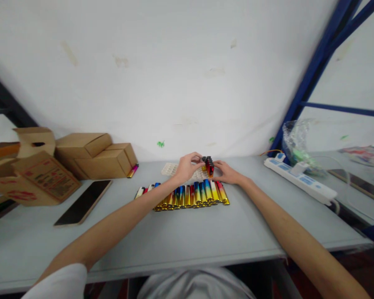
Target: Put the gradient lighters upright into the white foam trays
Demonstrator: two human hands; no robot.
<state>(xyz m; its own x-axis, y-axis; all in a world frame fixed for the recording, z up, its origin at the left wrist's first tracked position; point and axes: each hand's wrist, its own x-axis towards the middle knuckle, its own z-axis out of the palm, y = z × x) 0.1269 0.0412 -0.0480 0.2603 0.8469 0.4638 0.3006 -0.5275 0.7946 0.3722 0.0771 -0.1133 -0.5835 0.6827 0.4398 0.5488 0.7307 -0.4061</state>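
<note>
While left hand (185,167) partly hides tray (168,169), some lighters (201,193) behind forearm (134,213)

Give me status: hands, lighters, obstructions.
Left hand, right hand at upright lighters, by pale tray. Lighter row lying nearer the wearer. Left forearm hiding part of that row.

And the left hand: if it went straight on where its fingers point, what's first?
The left hand would first meet the dark-topped row, right at its fingertips. Whether they already touch is hard to tell. The right hand is just beyond.
</note>
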